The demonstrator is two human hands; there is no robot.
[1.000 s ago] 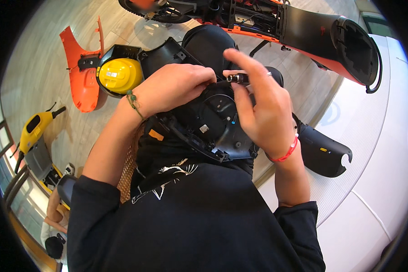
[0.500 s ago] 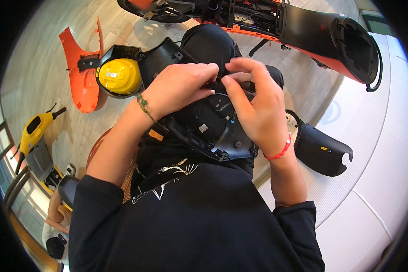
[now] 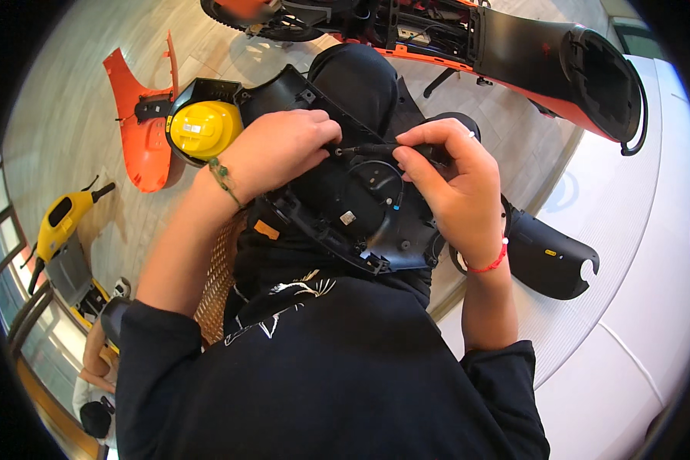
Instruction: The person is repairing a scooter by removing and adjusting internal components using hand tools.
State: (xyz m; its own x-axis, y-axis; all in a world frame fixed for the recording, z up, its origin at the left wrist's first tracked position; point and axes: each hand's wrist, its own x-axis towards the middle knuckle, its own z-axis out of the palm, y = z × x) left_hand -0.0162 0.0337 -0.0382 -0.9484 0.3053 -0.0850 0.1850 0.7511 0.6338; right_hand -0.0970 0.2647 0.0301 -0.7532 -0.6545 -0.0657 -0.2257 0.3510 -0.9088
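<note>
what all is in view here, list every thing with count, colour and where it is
black plastic housing panel: 1, black, on the person's lap at centre, both hands on it
thin black tool: 1, black, pinched between the two hands above the panel
yellow lamp part: 1, yellow in a black surround, left of the left hand
orange body panel: 1, orange, on the floor at upper left
scooter body: 1, orange and black, across the top
black cover: 1, black, on the floor right of the right wrist
yellow scooter: 1, yellow, far left
other person: 1, lower left edge
left hand: green cord bracelet, on the panel's upper edge
right hand: red wristband, gripping the tool
</note>
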